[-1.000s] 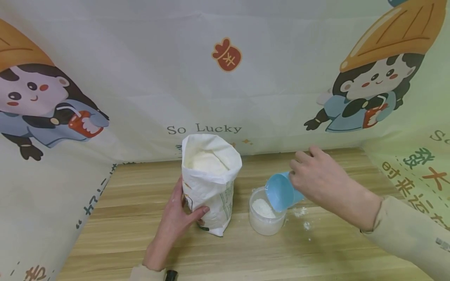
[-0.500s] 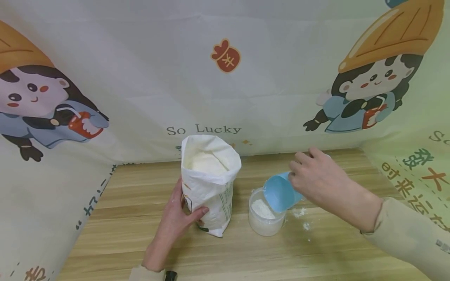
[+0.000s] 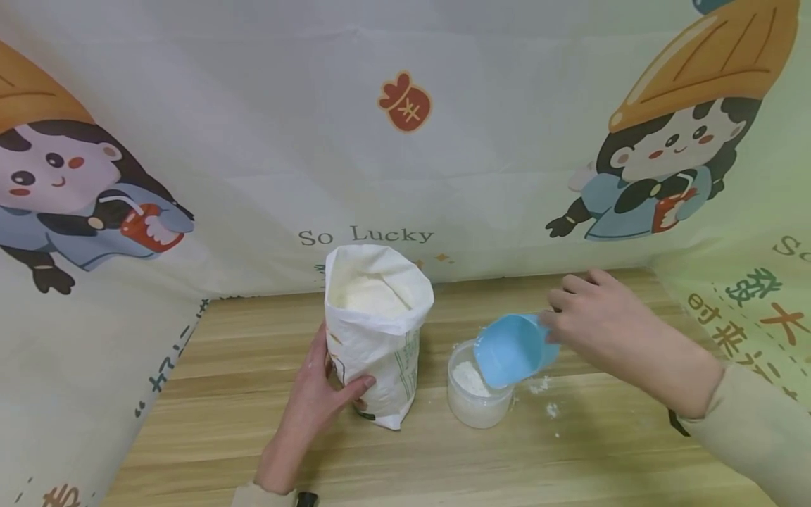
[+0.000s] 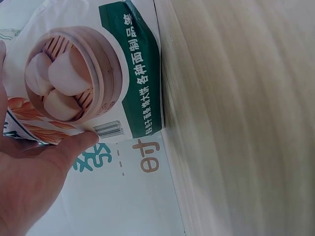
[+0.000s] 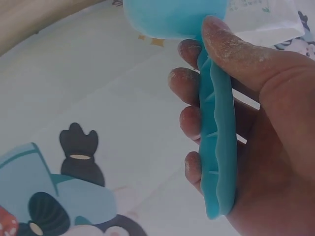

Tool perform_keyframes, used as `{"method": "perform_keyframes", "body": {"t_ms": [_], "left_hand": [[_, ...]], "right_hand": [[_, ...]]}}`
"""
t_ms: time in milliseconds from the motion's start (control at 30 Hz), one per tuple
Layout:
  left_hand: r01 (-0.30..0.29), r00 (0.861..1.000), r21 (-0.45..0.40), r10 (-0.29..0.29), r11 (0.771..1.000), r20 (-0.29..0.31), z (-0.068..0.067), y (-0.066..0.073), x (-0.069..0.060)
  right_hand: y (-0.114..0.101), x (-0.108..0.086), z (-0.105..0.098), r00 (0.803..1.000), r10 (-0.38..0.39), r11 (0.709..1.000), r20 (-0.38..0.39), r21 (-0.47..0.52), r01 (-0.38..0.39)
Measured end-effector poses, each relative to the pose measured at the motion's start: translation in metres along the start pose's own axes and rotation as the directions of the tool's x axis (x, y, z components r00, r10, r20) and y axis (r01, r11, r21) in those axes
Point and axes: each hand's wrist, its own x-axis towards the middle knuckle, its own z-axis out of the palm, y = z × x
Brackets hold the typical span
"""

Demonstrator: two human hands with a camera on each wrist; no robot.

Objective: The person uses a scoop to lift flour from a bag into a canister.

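left hand [image 3: 322, 396] grips white bag [image 3: 380, 352] | right hand [image 3: 602, 322] grips blue scoop [image 3: 512, 352], tilted over tub [image 3: 478, 412]

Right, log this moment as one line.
left hand: holds bag | right hand: grips scoop, tilted over tub | tub: white powder inside | table: spilled powder

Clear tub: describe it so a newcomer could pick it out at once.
On the wooden tabletop, find the tall white bag. Just to its right, partly under the tilted blue scoop, stands the clear tub of white powder: the only colourless, see-through container there.
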Motion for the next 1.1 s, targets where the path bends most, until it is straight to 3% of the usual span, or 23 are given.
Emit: {"method": "perform_keyframes", "body": {"t_ms": [267,467,833,1100], "left_hand": [[-0.014,1.000,-0.001,0.014,1.000,-0.005,-0.001,-0.001,-0.002],[-0.017,1.000,-0.005,0.017,1.000,-0.007,0.000,-0.001,-0.001],[-0.033,0.999,-0.021,0.033,0.999,-0.016,-0.001,-0.001,-0.001],[-0.023,1.000,-0.024,0.023,0.999,-0.017,-0.001,-0.001,-0.001]], "right_hand": [[0.009,-0.013,0.011,0.997,0.067,0.993,0.033,0.096,-0.070],[0.015,-0.023,0.019,0.989,0.120,0.964,0.081,0.230,-0.136],[0.017,-0.041,0.032,0.981,0.174,0.905,0.080,0.379,-0.192],[0.012,-0.048,0.047,0.974,0.223,0.874,0.030,0.437,-0.214]]}}
